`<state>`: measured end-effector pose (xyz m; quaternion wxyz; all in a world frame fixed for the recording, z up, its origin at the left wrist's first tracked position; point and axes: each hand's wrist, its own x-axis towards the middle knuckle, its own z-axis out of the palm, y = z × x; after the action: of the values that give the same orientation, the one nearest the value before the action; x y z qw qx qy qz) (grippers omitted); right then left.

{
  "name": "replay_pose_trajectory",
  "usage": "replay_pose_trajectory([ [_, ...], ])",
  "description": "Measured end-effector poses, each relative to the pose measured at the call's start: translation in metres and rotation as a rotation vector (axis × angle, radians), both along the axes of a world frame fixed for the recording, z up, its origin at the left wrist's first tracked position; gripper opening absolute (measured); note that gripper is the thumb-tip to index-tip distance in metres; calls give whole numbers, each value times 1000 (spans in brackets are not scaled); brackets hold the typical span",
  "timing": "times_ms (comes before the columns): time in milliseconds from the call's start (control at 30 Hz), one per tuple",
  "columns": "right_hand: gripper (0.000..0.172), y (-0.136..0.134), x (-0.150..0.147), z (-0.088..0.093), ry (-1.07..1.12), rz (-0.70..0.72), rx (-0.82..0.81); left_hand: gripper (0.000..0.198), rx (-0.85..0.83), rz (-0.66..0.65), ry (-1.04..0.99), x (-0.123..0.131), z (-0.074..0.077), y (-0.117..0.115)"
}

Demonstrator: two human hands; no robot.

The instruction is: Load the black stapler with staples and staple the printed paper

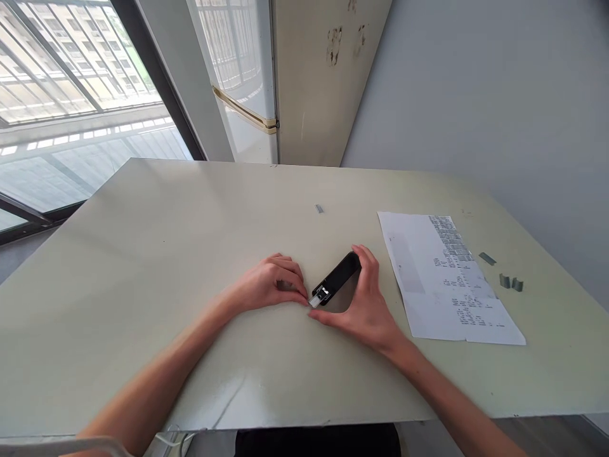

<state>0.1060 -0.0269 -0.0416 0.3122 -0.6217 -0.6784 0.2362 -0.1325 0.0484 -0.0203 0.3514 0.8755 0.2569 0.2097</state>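
Head view: right hand (368, 317) touches round-ended stapler (339, 275).

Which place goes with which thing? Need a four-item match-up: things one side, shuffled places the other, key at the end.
Things:
1. long black tool with a silvery metal end
2. white paper sheet with dark print
3. lone small grey strip
4. slim cream handle

Places:
A. on the glossy white refrigerator front
B. on the pale tabletop, to the right of the right hand
C. between the left hand and the right hand
D. beyond both hands, left of the paper

Pairs: 1-C, 2-B, 3-D, 4-A
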Motion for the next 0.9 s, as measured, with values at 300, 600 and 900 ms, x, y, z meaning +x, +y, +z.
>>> replay_pose_trajectory([
  [300,119,-1,-8,-1,-58,-85,83,21,-14,219,32,-16,11,-1],
  [600,99,3,1,-1,-77,-149,131,33,-105,477,18,-10,5,0],
  [900,95,6,5,-4,-141,-113,199,33,-67,457,49,-9,-1,1],
])
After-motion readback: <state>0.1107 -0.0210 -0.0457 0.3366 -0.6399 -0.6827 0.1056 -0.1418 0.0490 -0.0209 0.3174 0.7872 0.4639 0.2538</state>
